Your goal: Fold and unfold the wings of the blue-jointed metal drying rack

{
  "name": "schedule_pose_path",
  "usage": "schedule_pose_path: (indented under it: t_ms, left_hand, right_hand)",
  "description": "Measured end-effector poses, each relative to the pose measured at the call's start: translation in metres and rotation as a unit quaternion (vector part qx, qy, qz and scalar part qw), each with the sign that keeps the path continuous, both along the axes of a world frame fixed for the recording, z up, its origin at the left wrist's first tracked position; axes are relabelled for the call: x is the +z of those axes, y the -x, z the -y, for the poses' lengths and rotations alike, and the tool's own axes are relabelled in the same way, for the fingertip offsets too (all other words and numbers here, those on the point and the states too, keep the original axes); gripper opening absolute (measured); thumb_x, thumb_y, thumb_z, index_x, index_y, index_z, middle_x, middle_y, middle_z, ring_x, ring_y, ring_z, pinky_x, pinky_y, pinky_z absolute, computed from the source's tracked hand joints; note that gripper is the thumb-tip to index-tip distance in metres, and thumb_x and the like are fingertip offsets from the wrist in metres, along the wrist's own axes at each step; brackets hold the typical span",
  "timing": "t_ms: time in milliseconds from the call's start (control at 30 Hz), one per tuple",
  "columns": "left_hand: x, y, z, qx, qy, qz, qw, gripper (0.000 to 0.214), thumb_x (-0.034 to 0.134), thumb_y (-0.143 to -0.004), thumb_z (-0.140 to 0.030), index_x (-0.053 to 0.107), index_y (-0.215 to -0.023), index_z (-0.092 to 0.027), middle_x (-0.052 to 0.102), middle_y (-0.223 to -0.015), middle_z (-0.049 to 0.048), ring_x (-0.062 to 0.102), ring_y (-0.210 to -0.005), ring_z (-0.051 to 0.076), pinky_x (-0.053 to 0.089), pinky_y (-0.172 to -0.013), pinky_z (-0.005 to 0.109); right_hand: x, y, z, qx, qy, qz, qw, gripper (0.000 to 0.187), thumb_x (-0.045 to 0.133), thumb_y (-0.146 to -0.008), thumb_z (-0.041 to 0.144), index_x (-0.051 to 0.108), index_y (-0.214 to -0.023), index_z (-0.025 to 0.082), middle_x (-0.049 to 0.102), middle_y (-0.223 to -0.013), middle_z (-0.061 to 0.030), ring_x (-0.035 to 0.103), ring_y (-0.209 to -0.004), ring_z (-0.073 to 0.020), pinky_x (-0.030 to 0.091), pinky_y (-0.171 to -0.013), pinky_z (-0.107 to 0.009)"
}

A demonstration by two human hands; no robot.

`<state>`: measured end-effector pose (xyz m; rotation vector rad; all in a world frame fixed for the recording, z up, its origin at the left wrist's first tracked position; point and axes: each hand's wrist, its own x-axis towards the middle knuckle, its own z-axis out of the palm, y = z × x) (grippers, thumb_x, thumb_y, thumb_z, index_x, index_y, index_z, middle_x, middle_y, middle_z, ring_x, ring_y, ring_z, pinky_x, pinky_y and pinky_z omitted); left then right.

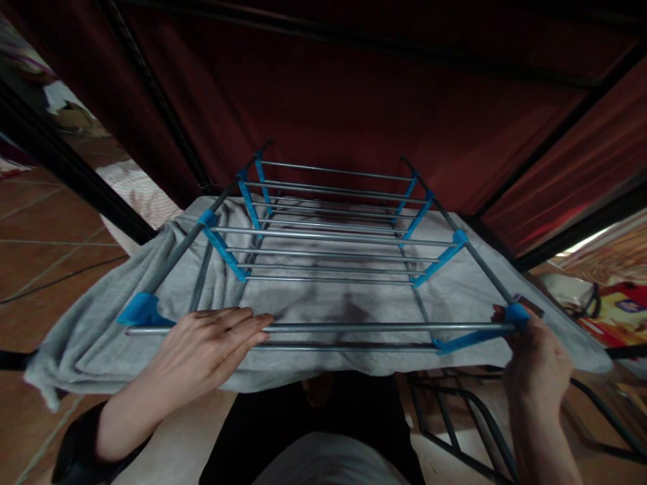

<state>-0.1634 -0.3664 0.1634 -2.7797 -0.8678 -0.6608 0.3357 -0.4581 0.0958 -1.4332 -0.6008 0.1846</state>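
Observation:
A rack of thin metal rods [323, 237] with blue plastic connectors lies on a grey blanket [313, 306] before me; it looks like a shoe rack. My left hand [212, 347] is closed over the left part of the front rod [354, 328], its thumb hidden. That rod's left end shows beside the front left blue connector [144, 310]; whether it sits inside cannot be made out. At the other end, my right hand [538, 360] grips the front right blue connector [516, 313], where the rod meets it. Some of its fingers are hidden behind the corner.
Dark red fabric [354, 101] on a black frame stands behind the rack. A black metal frame [455, 417] is below at right. A pale bag [569, 293] and a red and yellow package [621, 306] lie at far right. Striped cloth [134, 195] rests on the tiled floor at left.

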Motion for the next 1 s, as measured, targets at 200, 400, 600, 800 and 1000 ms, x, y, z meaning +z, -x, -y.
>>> schedule_pose_path:
  t_ms: [200, 400, 600, 800, 1000]
  left_hand:
    - [-0.007, 0.004, -0.011, -0.014, -0.046, 0.015, 0.999, 0.036, 0.039, -0.109, -0.044, 0.071, -0.111, -0.028, 0.083, -0.103, -0.0032, 0.08, -0.085, 0.017, 0.06, -0.07, 0.027]
    - [-0.025, 0.018, -0.019, -0.017, -0.04, 0.018, 0.999, 0.038, 0.039, -0.107, -0.044, 0.075, -0.114, -0.033, 0.082, -0.11, -0.0069, 0.08, -0.089, 0.018, 0.061, -0.074, 0.031]
    - [-0.016, 0.012, -0.019, -0.013, -0.022, 0.005, 1.0, 0.043, 0.039, -0.107, -0.048, 0.078, -0.109, -0.03, 0.082, -0.107, -0.0074, 0.08, -0.087, 0.017, 0.062, -0.071, 0.029]
    - [-0.011, 0.0, -0.015, -0.003, -0.041, 0.0, 0.999, 0.052, 0.034, -0.108, -0.049, 0.079, -0.101, -0.024, 0.084, -0.098, -0.0022, 0.08, -0.079, 0.019, 0.06, -0.067, 0.03]
    - [-0.02, 0.004, -0.011, 0.002, -0.083, -0.004, 0.997, 0.045, 0.038, -0.107, -0.045, 0.077, -0.108, -0.021, 0.082, -0.101, 0.0041, 0.078, -0.087, 0.023, 0.058, -0.07, 0.035]
  right_hand:
    - [0.006, 0.006, -0.006, -0.018, -0.032, -0.039, 0.999, 0.038, 0.063, -0.084, 0.04, 0.075, -0.109, 0.014, 0.075, -0.094, -0.0041, 0.071, -0.091, -0.0193, 0.057, -0.087, -0.035]
    - [0.006, 0.009, -0.01, -0.025, -0.026, -0.043, 0.998, 0.042, 0.064, -0.082, 0.047, 0.075, -0.108, 0.015, 0.076, -0.096, -0.0056, 0.072, -0.095, -0.0224, 0.057, -0.088, -0.038]
    - [0.006, 0.008, -0.008, -0.013, -0.017, -0.017, 1.0, 0.042, 0.062, -0.084, 0.05, 0.075, -0.105, 0.016, 0.075, -0.098, -0.0062, 0.071, -0.096, -0.0231, 0.055, -0.089, -0.04]
    - [-0.001, 0.006, -0.011, -0.005, -0.044, -0.052, 0.998, 0.045, 0.065, -0.083, 0.051, 0.074, -0.11, 0.016, 0.076, -0.099, -0.0064, 0.071, -0.1, -0.0231, 0.053, -0.097, -0.042]
    - [-0.006, 0.013, -0.009, 0.0, -0.086, -0.061, 0.994, 0.05, 0.058, -0.089, 0.051, 0.068, -0.125, 0.018, 0.071, -0.125, -0.0086, 0.066, -0.118, -0.0224, 0.045, -0.113, -0.045]
